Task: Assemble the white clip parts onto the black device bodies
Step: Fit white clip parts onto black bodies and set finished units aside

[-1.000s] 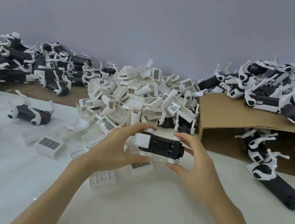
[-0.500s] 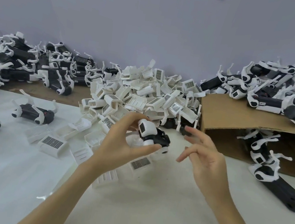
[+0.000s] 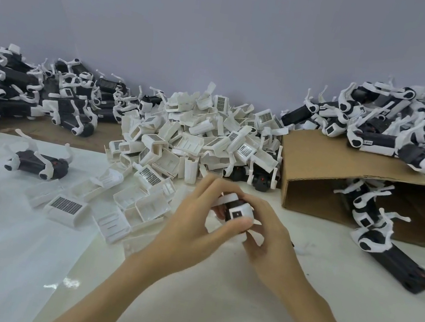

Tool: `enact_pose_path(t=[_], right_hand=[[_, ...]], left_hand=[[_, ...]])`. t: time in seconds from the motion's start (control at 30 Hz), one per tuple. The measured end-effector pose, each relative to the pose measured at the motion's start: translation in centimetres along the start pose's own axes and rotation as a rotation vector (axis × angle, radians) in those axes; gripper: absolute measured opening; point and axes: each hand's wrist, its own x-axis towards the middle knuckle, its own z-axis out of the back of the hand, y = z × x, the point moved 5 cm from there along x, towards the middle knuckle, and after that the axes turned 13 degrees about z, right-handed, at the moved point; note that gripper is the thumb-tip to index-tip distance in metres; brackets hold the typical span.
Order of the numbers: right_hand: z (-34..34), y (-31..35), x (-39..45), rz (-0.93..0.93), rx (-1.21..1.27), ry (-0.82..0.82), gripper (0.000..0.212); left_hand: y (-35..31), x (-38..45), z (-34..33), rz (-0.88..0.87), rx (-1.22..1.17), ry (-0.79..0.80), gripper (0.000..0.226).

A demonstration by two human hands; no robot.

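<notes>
Black device body [image 3: 234,206] (white-capped end facing camera), pinched in left hand [image 3: 189,224] and right hand [image 3: 269,235] grips.

A single wide-angle view looks from the person's head, forward and down across the table [image 3: 208,314] toward the wall [image 3: 226,36] at its far edge. It sits close over the near edge: both forearms enter from the bottom of the frame and the left hand [image 3: 188,230] and right hand [image 3: 269,235] meet near the centre. The far edge with its pile of white clip parts [image 3: 196,135] lies in the middle height of the frame. Straight lines bow toward the sides. No second view shares the scene.
</notes>
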Motion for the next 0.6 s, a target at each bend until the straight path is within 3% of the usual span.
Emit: enact_pose_path(t=[0.1,0.23,0.4,0.47,0.6], right_hand=[[0.1,-0.3,0.1,-0.018,-0.036,0.005,0.073],[-0.3,-0.5,0.0,-0.066,-0.056,0.044,0.057],[-0.6,-0.2,-0.1,-0.064,-0.062,0.096,0.053],[-0.2,0.0,-0.1,-0.072,-0.104,0.05,0.052],[1.0,0.4,0.1,-0.084,-0.257,-0.072,0.056]], left_hand=[[0.3,0.5,0.6,0.099,-0.106,0.02,0.026],[0.8,0.8,1.4,0.245,-0.283,-0.023,0.038],[0.9,0.6,1.1,0.235,-0.223,-0.03,0.037],[1.1,0.6,1.2,0.182,-0.077,-0.023,0.041],[1.2,0.8,1.7,0.103,0.151,0.004,0.071]])
